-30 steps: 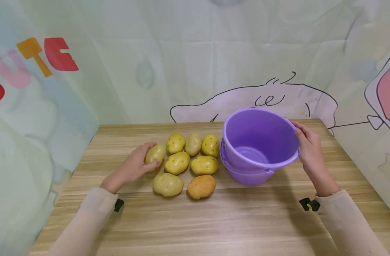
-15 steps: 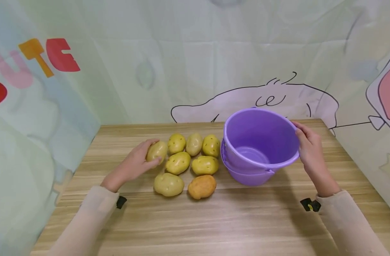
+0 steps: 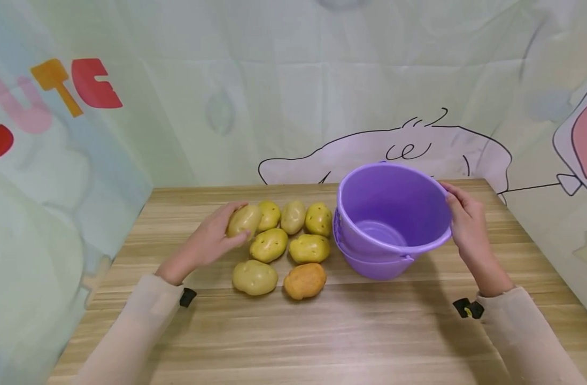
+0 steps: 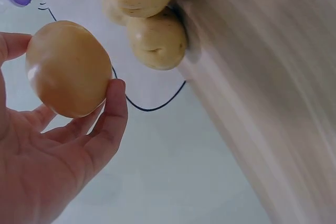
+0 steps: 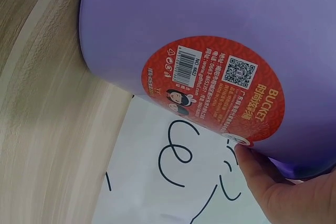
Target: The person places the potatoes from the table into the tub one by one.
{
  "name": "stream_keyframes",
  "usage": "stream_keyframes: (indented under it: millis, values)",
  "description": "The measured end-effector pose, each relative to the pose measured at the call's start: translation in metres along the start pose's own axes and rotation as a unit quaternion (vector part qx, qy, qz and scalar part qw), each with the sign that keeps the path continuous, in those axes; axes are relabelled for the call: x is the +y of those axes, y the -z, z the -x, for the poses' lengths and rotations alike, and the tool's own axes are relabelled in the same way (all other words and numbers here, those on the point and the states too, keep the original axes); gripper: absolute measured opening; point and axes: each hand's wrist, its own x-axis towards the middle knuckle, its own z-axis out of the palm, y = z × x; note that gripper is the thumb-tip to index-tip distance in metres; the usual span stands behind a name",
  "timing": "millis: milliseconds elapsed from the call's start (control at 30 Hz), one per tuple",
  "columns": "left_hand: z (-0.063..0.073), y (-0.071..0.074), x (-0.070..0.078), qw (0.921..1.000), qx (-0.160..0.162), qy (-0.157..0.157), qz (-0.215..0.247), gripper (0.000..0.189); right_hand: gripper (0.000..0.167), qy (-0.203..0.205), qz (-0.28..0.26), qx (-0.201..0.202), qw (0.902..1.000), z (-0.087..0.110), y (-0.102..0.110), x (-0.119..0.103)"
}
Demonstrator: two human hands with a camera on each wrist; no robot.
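Observation:
A pale yellow potato [image 3: 245, 220] is pinched between the thumb and fingers of my left hand [image 3: 210, 235]; the left wrist view has this potato [image 4: 69, 69] raised off the wood. In the head view it overlaps a yellow potato [image 3: 270, 214] at the back of the group. My right hand [image 3: 468, 222] grips the right rim of a purple bucket [image 3: 394, 208], which tilts toward the left. No potato shows inside the bucket. In the right wrist view a red oval label [image 5: 212, 90] marks the bucket's side, with fingers close below it.
Several more potatoes lie left of the bucket, among them an orange-brown potato [image 3: 305, 281] and a pale potato [image 3: 255, 277] in front. The wooden table [image 3: 293, 337] ends at a printed cloth backdrop [image 3: 178, 107]. The bucket's handle [image 3: 336, 230] hangs down its left side.
My left hand has lifted the potato and carried it slightly right and toward the back, over its neighbour. The right hand and the bucket stay in place.

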Motion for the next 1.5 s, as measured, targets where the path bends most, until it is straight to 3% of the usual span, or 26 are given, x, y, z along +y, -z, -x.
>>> stream_keyframes:
  millis: [533,833,1500]
  values:
    - [-0.018,0.012,0.033,0.999,-0.004,-0.041,-0.02,0.068,0.045,-0.004,0.006,0.0,1.0,0.0,0.002,0.002]
    - [-0.027,0.013,0.046,0.9978,-0.012,-0.064,-0.01,0.066,0.046,0.003,0.004,0.0,1.0,0.001,0.0,-0.001]
    - [-0.049,0.011,0.085,0.9903,-0.007,-0.134,-0.036,0.065,0.045,0.006,0.006,0.007,0.9999,0.0,-0.001,0.001]
